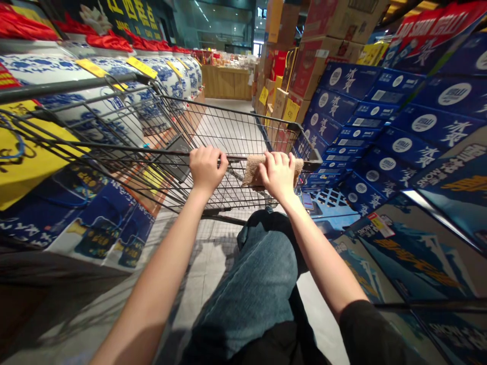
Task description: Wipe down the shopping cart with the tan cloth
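A dark wire shopping cart stands in front of me, its basket reaching ahead along the aisle. My left hand is closed over the cart's rear bar. To its right, my right hand grips the same bar over a tan woven cloth, which drapes over the bar and shows on both sides of the hand. The undersides of the fingers are hidden on both hands.
Large blue-and-white jars with red covers line the left. Stacked blue boxes and brown cartons rise close on the right. A wooden counter stands ahead beyond the pale floor aisle.
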Motion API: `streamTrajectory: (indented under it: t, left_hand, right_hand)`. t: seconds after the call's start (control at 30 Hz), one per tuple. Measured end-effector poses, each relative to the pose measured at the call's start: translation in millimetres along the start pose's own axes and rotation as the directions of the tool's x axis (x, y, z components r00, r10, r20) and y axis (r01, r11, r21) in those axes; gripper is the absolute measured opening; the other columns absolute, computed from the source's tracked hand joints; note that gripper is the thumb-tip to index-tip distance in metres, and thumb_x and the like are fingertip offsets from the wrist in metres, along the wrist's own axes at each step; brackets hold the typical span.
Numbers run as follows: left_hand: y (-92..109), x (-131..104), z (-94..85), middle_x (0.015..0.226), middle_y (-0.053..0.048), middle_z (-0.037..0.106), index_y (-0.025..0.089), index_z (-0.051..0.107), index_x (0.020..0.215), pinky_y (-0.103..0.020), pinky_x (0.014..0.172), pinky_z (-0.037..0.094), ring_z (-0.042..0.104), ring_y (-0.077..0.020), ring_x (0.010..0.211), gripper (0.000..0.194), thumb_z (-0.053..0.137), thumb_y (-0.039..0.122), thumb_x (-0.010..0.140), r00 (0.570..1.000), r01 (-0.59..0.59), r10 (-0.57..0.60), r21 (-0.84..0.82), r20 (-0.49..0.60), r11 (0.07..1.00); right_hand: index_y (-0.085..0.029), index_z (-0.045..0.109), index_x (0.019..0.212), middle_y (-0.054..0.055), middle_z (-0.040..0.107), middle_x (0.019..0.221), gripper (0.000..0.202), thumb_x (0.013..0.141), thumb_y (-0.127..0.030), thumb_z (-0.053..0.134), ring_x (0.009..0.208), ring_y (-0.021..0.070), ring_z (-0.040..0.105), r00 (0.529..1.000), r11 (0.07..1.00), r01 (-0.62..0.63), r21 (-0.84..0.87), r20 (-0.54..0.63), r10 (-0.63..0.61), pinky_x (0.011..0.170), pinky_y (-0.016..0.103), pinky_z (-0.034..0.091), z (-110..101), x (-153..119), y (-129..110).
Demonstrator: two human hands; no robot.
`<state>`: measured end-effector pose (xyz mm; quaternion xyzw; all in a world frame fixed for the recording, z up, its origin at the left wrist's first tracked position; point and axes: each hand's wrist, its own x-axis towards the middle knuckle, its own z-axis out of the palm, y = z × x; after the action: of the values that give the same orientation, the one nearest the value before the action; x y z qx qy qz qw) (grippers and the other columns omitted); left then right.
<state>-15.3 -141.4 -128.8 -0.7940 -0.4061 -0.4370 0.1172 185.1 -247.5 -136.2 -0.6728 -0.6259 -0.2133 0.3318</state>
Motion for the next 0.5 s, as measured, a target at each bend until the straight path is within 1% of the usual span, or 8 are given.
streamTrajectory:
  t: [0.1, 0.13, 0.17, 0.23, 0.3, 0.33, 0.4, 0.5]
  left_hand:
    - [-2, 0, 1.0, 0.09, -0.01, 0.068, 0.022, 0.064, 0.086, -0.051, 0.095, 0.042, 0.062, -0.0312, 0.099, 0.025, 0.045, 0.034, 0.097, 1.0, 0.009, -0.01, -0.023, -0.016, 1.0]
    - [-3, 0, 1.2, 0.09, -0.01, 0.068, 0.022, 0.064, 0.086, -0.051, 0.095, 0.042, 0.061, -0.0312, 0.099, 0.024, 0.046, 0.034, 0.096, 1.0, 0.015, -0.016, -0.034, -0.02, 0.999]
    - [-3, 0, 1.2, 0.089, -0.009, 0.068, 0.022, 0.064, 0.086, -0.052, 0.096, 0.041, 0.061, -0.0312, 0.1, 0.023, 0.047, 0.034, 0.096, 1.0, 0.022, -0.023, -0.043, -0.022, 0.999]
    - [-4, 0, 0.7, 0.09, -0.01, 0.068, 0.022, 0.064, 0.087, -0.052, 0.096, 0.041, 0.061, -0.0316, 0.101, 0.022, 0.047, 0.034, 0.095, 0.999, 0.034, -0.035, -0.059, -0.015, 0.998]
    - [-4, 0, -0.5, 0.09, -0.01, 0.068, 0.022, 0.064, 0.087, -0.053, 0.097, 0.041, 0.061, -0.0324, 0.102, 0.023, 0.047, 0.034, 0.095, 0.999, 0.038, -0.038, -0.068, -0.002, 0.997]
    - [-3, 0, -1.3, 0.09, -0.011, 0.068, 0.022, 0.064, 0.086, -0.054, 0.096, 0.041, 0.061, -0.033, 0.102, 0.024, 0.046, 0.034, 0.095, 0.999, 0.038, -0.038, -0.072, 0.006, 0.997]
    - [-3, 1, -2.7, 0.091, -0.012, 0.068, 0.021, 0.064, 0.085, -0.055, 0.096, 0.04, 0.061, -0.034, 0.101, 0.026, 0.044, 0.035, 0.096, 0.999, 0.04, -0.039, -0.076, 0.017, 0.996]
    - [-2, 1, -3.7, 0.091, -0.012, 0.067, 0.021, 0.063, 0.085, -0.055, 0.096, 0.04, 0.06, -0.034, 0.101, 0.027, 0.044, 0.035, 0.096, 0.999, 0.044, -0.043, -0.079, 0.014, 0.996]
  right_hand:
    - [-0.018, 0.048, 0.153, 0.015, 0.047, 0.16, 0.059, 0.101, -0.045, 0.047, 0.152, 0.0322, 0.035, 0.995, 0.995, 0.081, -0.055, 0.071, -0.077, 0.129, 0.059, 0.016, 4, -10, -3]
    - [-0.02, 0.047, 0.154, 0.013, 0.045, 0.162, 0.058, 0.101, -0.044, 0.046, 0.153, 0.0311, 0.033, 0.994, 0.994, 0.091, -0.057, 0.067, -0.087, 0.129, 0.058, 0.016, 4, -13, 1]
    - [-0.021, 0.048, 0.153, 0.012, 0.046, 0.161, 0.056, 0.102, -0.043, 0.044, 0.154, 0.0301, 0.033, 0.997, 0.996, 0.07, -0.058, 0.044, -0.068, 0.129, 0.057, 0.016, 4, -16, 6]
    - [-0.02, 0.056, 0.146, 0.013, 0.053, 0.155, 0.05, 0.103, -0.039, 0.039, 0.151, 0.03, 0.037, 0.997, 0.997, -0.056, -0.053, -0.055, 0.053, 0.128, 0.059, 0.019, 3, -19, 17]
    - [-0.015, 0.061, 0.139, 0.017, 0.058, 0.147, 0.049, 0.103, -0.037, 0.036, 0.148, 0.0319, 0.041, 0.97, 0.98, -0.195, -0.039, -0.157, 0.187, 0.126, 0.062, 0.02, 4, -19, 22]
    - [-0.014, 0.062, 0.137, 0.018, 0.059, 0.146, 0.049, 0.103, -0.036, 0.036, 0.147, 0.0328, 0.041, 0.96, 0.974, -0.224, -0.035, -0.179, 0.214, 0.126, 0.063, 0.021, 4, -19, 22]
    - [-0.013, 0.059, 0.14, 0.019, 0.057, 0.147, 0.05, 0.102, -0.038, 0.038, 0.149, 0.0336, 0.039, 0.973, 0.983, -0.182, -0.036, -0.151, 0.175, 0.126, 0.064, 0.019, 6, -20, 16]
    - [-0.018, 0.055, 0.146, 0.015, 0.054, 0.153, 0.051, 0.101, -0.039, 0.041, 0.151, 0.0311, 0.037, 0.997, 0.999, -0.043, -0.025, -0.058, 0.042, 0.128, 0.061, 0.016, 8, -20, 7]
